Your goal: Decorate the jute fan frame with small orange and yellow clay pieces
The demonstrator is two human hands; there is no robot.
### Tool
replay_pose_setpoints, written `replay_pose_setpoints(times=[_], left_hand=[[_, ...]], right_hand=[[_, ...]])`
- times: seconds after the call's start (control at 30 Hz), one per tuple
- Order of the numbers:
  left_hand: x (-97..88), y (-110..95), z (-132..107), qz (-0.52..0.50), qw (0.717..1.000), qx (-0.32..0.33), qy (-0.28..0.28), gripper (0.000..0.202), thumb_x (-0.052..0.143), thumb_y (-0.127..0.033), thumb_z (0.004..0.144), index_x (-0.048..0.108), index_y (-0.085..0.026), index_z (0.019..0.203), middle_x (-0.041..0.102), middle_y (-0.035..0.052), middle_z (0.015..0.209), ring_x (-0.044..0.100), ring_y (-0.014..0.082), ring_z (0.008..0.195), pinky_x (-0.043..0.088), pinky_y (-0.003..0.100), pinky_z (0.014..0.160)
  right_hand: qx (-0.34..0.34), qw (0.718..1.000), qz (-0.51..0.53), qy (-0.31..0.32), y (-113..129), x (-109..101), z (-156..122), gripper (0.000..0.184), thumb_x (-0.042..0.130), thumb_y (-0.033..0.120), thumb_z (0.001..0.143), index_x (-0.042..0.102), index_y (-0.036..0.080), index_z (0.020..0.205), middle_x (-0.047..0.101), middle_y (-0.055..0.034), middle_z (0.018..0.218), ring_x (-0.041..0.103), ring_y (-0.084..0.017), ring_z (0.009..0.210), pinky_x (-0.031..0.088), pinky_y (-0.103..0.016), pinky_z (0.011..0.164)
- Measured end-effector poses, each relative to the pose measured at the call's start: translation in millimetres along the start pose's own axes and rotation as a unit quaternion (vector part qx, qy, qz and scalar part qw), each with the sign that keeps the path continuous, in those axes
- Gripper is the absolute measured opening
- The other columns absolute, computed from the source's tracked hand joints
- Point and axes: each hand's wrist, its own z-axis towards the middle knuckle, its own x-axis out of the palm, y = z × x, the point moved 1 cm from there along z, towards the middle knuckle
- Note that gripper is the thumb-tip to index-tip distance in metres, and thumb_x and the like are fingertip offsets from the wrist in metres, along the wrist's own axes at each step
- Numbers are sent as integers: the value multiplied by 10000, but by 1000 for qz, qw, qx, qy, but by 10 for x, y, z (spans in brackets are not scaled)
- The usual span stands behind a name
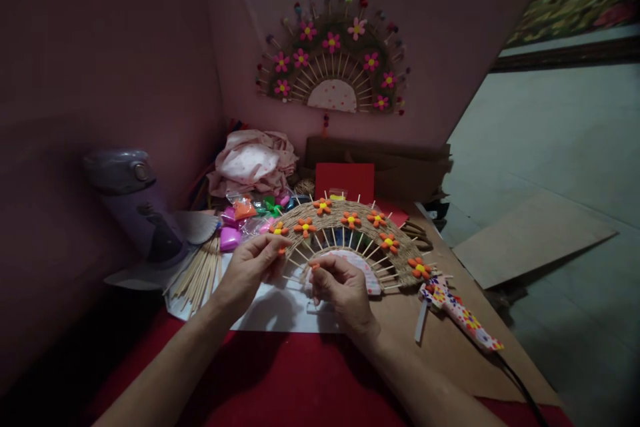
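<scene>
Bare forearms (pixel 170 353) reach over red cloth (pixel 280 380). The right hand (pixel 345 290) pinches a small orange piece (pixel 315 266); the left hand (pixel 256 259) is narrowed, whether on anything I cannot tell. The twine fan (pixel 336 217), set with orange flowers (pixel 351 219), is just beyond both. A patterned glue gun (pixel 457 310) lies by its right end; a pink-flowered fan (pixel 345 27) hangs behind.

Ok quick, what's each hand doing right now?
Left hand: curled by the fan; can't tell if it holds anything.
Right hand: closed, pinching a small orange piece.
</scene>
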Motion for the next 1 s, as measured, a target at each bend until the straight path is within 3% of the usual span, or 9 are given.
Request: replay_pose_setpoints(times=[0.17, 0.27, 0.33, 0.5, 0.63, 0.83, 0.9, 1.0], left_hand=[[133, 65, -50, 62, 991, -82, 83, 306, 606, -438, 761, 594, -132, 749, 496, -31, 501, 394, 67, 423, 258, 192, 406], [204, 101, -72, 90, 988, -97, 83, 385, 608, -508, 729, 559, -135, 653, 422, -53, 451, 334, 55, 401, 224, 193, 400], [210, 112, -70, 105, 986, -103, 73, 399, 656, -515, 678, 545, -135, 624, 404, -61, 438, 316, 50, 396, 211, 192, 396], [144, 110, -46, 57, 990, -112, 61, 377, 667, -495, 672, 530, -146, 632, 386, -73, 439, 270, 40, 387, 172, 187, 385], [135, 108, -48, 92, 989, -108, 51, 393, 672, -497, 670, 538, -136, 595, 376, -68, 436, 279, 39, 398, 174, 185, 395], [146, 108, -55, 106, 987, -105, 62, 435, 620, -543, 702, 554, -131, 576, 382, -57, 435, 291, 45, 398, 184, 191, 396], [147, 95, -54, 114, 986, -111, 59, 399, 670, -514, 664, 575, -131, 605, 389, -62, 435, 300, 46, 398, 195, 189, 396], [156, 74, -53, 122, 985, -107, 52, 400, 685, -514, 642, 559, -138, 592, 389, -64, 433, 301, 47, 394, 199, 190, 394]], right_hand=[[-98, 985, -130, -55, 22, 22, -39, 126, 646, 264, 779, 644, 177, 871, 609, -11, 727, 549, -113, 578, 468, -237, 514], [-184, 951, -240, -64, 66, 30, -65, 39, 627, 204, 795, 661, 196, 812, 586, -29, 772, 558, -150, 718, 478, -267, 616], [-220, 934, -277, -40, 79, 28, -70, 83, 610, 170, 802, 679, 211, 822, 566, -30, 782, 549, -158, 752, 472, -280, 653], [-184, 950, -253, -7, 34, 3, -62, 215, 592, 197, 824, 637, 221, 1033, 584, -31, 839, 561, -155, 763, 480, -287, 671], [-172, 950, -260, -9, 34, 12, -64, 81, 619, 242, 818, 649, 192, 874, 597, -17, 768, 552, -145, 721, 463, -271, 650], [-185, 943, -275, -23, 70, 28, -68, 63, 612, 218, 819, 635, 181, 773, 588, -15, 730, 538, -140, 688, 444, -265, 627], [-181, 945, -270, -22, 57, 22, -66, 31, 632, 198, 796, 639, 185, 824, 596, -14, 747, 544, -141, 689, 450, -264, 626], [-177, 948, -263, -8, 53, 20, -64, 125, 638, 207, 795, 647, 197, 919, 618, -18, 780, 556, -140, 692, 457, -266, 631]])
